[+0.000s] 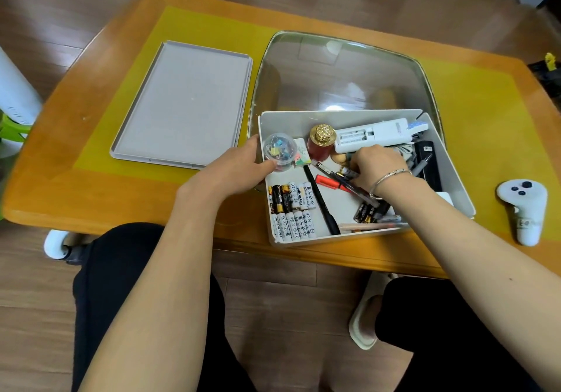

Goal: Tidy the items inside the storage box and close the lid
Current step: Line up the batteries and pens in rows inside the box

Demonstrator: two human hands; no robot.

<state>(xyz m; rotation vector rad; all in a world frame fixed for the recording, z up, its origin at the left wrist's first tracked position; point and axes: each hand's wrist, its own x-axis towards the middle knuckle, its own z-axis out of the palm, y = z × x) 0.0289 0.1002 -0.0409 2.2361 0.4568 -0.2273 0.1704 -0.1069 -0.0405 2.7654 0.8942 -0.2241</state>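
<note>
- Storage box (pixel 455 179): table's near edge, open; lid (pixel 182 103) lies at its 9 o'clock.
- Batteries (pixel 291 209) lined up; pens (pixel 334 179) loose.
- Left hand (pixel 243 164) grips box wall.
- Right hand (pixel 376 164) curls into the pens; pinch unclear.

One storage box (pixel 449 164), one lid (pixel 185 103), two hands, one clip jar (pixel 279 150), one game controller (pixel 523 209), roughly fifteen batteries (pixel 293 209).

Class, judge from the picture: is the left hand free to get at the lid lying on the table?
Probably yes. The lid lies bare just beyond the left hand, which grips the storage box wall and must let go first.
</note>
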